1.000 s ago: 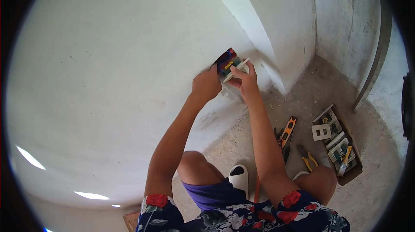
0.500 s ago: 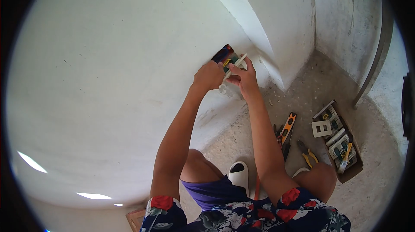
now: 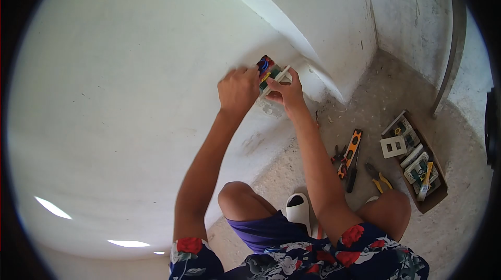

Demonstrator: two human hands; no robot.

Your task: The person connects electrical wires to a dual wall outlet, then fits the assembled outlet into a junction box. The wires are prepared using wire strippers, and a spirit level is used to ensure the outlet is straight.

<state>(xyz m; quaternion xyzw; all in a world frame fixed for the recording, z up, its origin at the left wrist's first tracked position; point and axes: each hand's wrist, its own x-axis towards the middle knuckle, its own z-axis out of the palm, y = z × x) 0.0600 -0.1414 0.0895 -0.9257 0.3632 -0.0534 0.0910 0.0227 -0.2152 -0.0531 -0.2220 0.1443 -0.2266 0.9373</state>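
Observation:
A red wall box [image 3: 270,60] with blue wires [image 3: 263,64] inside is set in the white wall. In front of it, my right hand [image 3: 288,92] grips a white electrical faceplate [image 3: 285,74] by its edges, tilted away from the wall. Green modules [image 3: 272,75] and a short yellow wire [image 3: 265,78] show on the plate's back. At the box's left edge is my left hand [image 3: 238,91], its back toward me and its fingers curled. Those fingertips are largely hidden and slightly blurred, so what they pinch cannot be made out.
On the concrete floor lie an orange spirit level [image 3: 350,153], yellow-handled pliers [image 3: 378,178] and another dark pair of pliers [image 3: 338,153]. A cardboard box [image 3: 436,196] at right holds several faceplates and a yellow-handled brush [image 3: 427,178]. A white frame [image 3: 393,147] rests at its edge.
My left hand has moved left, away from the faceplate, showing more of the wall box and its blue wires. My right hand still holds the faceplate. The camera view has shifted slightly.

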